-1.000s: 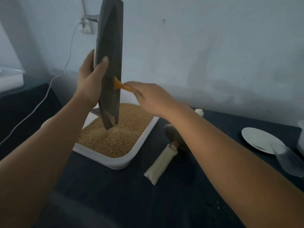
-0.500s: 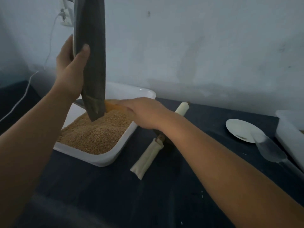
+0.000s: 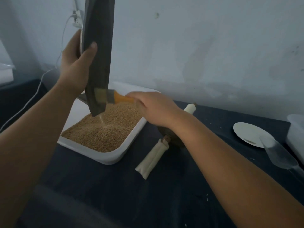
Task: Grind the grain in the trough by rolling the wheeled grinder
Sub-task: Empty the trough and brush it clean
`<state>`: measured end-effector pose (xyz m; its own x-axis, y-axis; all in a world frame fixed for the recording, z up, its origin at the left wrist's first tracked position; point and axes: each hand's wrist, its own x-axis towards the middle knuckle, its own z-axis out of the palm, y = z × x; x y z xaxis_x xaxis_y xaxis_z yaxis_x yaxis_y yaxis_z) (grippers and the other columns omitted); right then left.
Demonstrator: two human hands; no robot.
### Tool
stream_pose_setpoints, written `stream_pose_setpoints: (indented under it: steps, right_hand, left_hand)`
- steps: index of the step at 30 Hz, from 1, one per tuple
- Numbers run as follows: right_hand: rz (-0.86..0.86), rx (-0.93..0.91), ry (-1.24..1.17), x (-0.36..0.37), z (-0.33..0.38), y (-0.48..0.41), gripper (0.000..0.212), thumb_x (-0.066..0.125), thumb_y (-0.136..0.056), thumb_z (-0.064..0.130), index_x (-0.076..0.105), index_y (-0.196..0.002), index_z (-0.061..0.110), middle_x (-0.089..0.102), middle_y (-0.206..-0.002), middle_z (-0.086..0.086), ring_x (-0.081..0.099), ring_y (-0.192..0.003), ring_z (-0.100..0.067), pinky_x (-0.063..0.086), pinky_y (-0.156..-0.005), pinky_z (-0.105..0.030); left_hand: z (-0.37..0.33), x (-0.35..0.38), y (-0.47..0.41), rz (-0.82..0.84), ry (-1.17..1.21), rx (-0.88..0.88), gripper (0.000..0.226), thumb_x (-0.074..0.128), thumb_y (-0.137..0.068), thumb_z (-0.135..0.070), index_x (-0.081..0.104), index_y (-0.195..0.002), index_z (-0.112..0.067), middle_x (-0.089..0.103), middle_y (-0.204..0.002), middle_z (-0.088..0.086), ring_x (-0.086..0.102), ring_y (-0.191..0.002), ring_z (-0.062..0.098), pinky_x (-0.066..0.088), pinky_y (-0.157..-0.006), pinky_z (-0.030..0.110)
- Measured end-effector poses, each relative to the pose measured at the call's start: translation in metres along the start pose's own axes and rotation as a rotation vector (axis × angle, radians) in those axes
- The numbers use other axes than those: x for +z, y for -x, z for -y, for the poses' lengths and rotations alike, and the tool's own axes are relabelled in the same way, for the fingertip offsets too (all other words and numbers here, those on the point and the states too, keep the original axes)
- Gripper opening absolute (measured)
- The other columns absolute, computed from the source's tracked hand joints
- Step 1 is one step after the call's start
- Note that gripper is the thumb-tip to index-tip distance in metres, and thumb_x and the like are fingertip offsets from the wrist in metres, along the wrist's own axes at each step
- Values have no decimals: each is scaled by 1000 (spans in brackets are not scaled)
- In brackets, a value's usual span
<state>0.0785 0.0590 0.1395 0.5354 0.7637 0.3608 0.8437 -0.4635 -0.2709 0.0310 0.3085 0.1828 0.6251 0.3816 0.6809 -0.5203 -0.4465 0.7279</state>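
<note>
The left hand (image 3: 75, 66) gripped the trough (image 3: 98, 55) upended, upper left, so grain (image 3: 105, 129) fell into the tray (image 3: 105, 157). The right hand (image 3: 154, 109) held a brush (image 3: 115, 97) to it. The wheeled grinder (image 3: 153, 159) lay centre-frame, unused.

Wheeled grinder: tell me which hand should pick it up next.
Right, probably. The wheeled grinder lies on the table just under the right forearm, and the right hand holds only a small brush. The left hand grips the upended trough over the grain tray, farther away.
</note>
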Motion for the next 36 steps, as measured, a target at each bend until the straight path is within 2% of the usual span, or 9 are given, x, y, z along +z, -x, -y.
stream_pose_setpoints:
  steps: [3, 9, 13, 17, 19, 24, 30, 33, 36]
  right_hand:
    - [-124, 13, -23, -4, 6, -18, 44, 36, -114, 23, 50, -154, 32, 71, -127, -2, 67, -101, -18, 56, -86, -43]
    - [118, -3, 100, 6, 7, 1, 49, 34, -113, 21, 44, -157, 41, 63, -144, 1, 61, -122, -18, 53, -93, -38]
    - [-138, 29, -70, -4, 2, -10, 44, 36, -113, 27, 51, -154, 34, 71, -116, 7, 59, -79, 0, 49, -71, -32]
    - [78, 11, 77, 11, 14, -6, 50, 38, -113, 19, 41, -159, 37, 67, -137, -2, 65, -110, -18, 53, -85, -35]
    - [177, -4, 143, 19, 13, 9, 52, 38, -113, 17, 39, -160, 39, 67, -137, -3, 64, -112, -20, 43, -77, -28]
    - [-118, 47, -140, 15, 11, 12, 44, 37, -114, 25, 48, -156, 34, 70, -132, -1, 66, -110, -19, 57, -86, -39]
    - [80, 10, 232, 23, 6, 26, 55, 45, -107, 12, 44, -155, 39, 69, -129, 0, 66, -110, -21, 56, -79, -39]
    - [-99, 191, -177, 13, -4, 39, 41, 39, -111, 31, 52, -148, 42, 70, -114, 18, 62, -88, 4, 48, -71, -23]
    - [-220, 431, -634, 4, -4, 42, 30, 46, -108, 40, 63, -133, 41, 63, -80, 23, 60, -69, 3, 43, -65, -23]
  left_hand:
    - [-2, 0, 1, 0, -1, 32, 45, 64, -102, -49, 61, -142, -30, 72, -122, -14, 68, -116, 8, 61, -89, 25]
    - [-2, -4, -2, 27, -30, 82, 47, 64, -103, -50, 59, -144, -28, 71, -126, -10, 68, -119, 12, 60, -92, 27]
    - [-1, -6, 1, 61, -51, 109, 47, 64, -104, -46, 58, -146, -25, 70, -124, -10, 68, -117, 14, 61, -91, 30]
    - [-4, -1, 4, 94, -18, 122, 42, 64, -105, -40, 60, -144, -24, 71, -124, -9, 69, -117, 14, 60, -91, 28]
    - [-4, -3, 4, 86, -23, 134, 40, 63, -106, -38, 60, -144, -26, 72, -123, -11, 69, -117, 13, 60, -91, 26]
    - [-1, -2, 4, 42, -65, 90, 49, 65, -103, -47, 57, -146, -25, 69, -125, -10, 68, -119, 15, 61, -92, 30]
    - [-4, 3, 7, 38, -109, 125, 36, 64, -104, -45, 62, -138, -37, 71, -120, -12, 69, -113, 10, 62, -90, 28]
    - [-1, 2, 5, -26, -170, 72, 43, 65, -101, -52, 59, -141, -36, 70, -123, -11, 68, -116, 11, 61, -93, 38]
    - [-4, 11, 6, -73, -135, -2, 44, 66, -99, -57, 62, -137, -35, 71, -122, -10, 68, -115, 10, 60, -97, 43]
